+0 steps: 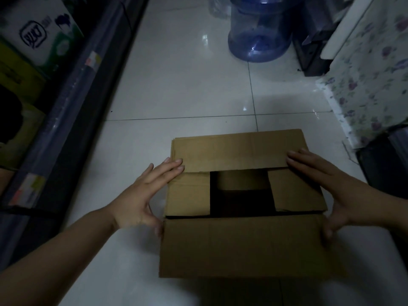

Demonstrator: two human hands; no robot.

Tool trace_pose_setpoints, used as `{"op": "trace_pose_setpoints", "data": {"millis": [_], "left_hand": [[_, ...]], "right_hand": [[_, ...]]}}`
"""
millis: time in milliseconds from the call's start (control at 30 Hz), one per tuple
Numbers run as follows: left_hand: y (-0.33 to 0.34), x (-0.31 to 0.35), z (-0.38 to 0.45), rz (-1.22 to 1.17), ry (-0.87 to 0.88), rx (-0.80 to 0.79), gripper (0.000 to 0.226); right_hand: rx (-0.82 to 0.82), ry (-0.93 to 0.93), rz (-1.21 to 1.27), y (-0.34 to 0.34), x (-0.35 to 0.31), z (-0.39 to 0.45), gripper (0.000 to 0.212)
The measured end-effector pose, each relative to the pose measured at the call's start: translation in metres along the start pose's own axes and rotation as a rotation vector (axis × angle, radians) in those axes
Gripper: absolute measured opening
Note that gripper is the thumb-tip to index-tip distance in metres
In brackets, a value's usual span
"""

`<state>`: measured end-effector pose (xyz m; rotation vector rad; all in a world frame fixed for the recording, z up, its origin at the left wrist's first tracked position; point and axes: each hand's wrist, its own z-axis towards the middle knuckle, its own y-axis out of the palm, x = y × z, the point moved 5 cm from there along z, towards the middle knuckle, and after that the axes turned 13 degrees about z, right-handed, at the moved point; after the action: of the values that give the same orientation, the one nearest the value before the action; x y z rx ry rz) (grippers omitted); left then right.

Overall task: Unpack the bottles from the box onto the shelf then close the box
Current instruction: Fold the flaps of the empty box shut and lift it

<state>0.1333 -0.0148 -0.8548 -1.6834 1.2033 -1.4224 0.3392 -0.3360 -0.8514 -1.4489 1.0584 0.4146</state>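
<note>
At nine and three o'clock of the box [245, 206], both hands lie spread and clamp nothing: the left hand [141, 195] and right hand [331, 191] each rest fingertips on the far flap [229, 151] and a thumb at the near flap [245, 246]. Unpacking looks finished; closing is underway. Next, the near flap needs folding over the dark gap. Box sits on the floor [187, 91]; shelf [72, 102] runs along nine o'clock.

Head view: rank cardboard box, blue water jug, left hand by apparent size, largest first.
1. cardboard box, clearly the largest.
2. blue water jug, though its top is cut off by the frame and it stands farther away, so its rank is unsure.
3. left hand, nearer the camera.
</note>
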Motion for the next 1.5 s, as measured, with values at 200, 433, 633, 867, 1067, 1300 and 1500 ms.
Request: {"op": "trace_pose_setpoints", "data": {"millis": [200,433,633,867,1067,1300,1500], "left_hand": [[-0.004,-0.002,0.001,0.225,0.067,-0.020,0.144],[0.007,-0.005,-0.001,0.074,0.022,0.046,0.136],[0.001,-0.010,-0.001,0.002,0.042,0.068,0.114],[0.006,-0.010,-0.003,0.013,0.032,0.127,0.089],[0.009,-0.015,-0.005,-0.011,0.023,0.137,0.087],[0.005,-0.011,-0.003,-0.021,0.035,0.151,0.098],[0.003,-0.013,-0.003,-0.013,0.040,0.138,0.095]], "right_hand": [[-0.108,-0.012,-0.126,-0.011,0.004,-0.001,0.138],[-0.067,-0.070,-0.125,-0.008,0.010,0.000,0.138],[-0.009,-0.096,0.009,-0.007,0.010,0.000,0.120],[0.064,-0.079,0.149,-0.009,0.025,0.006,0.069],[0.041,-0.031,0.065,-0.007,0.060,0.013,0.067],[0.144,-0.044,0.258,-0.010,0.028,0.008,0.067],[0.067,-0.002,0.209,-0.011,0.039,0.011,0.070]]}}
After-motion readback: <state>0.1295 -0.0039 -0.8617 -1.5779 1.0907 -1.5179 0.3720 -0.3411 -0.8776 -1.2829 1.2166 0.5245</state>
